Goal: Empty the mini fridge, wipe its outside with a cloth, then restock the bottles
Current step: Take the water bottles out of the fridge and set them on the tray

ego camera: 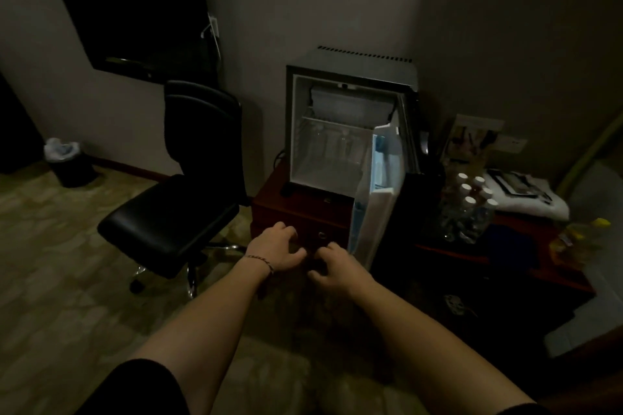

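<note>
Mini fridge [337, 131] sits up ahead of the fingers on the counter [269, 199], door [374, 199] swung open just right of both empty, loosely curled hands, left hand [274, 251] and right hand [337, 271]; bottles [472, 209] crowd far right, so a careless reach could knock them.

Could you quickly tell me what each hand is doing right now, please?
Left hand: fingers loosely curled, holding nothing visible, in front of the dark cabinet.
Right hand: likewise loosely curled and empty, beside the open fridge door.
</note>
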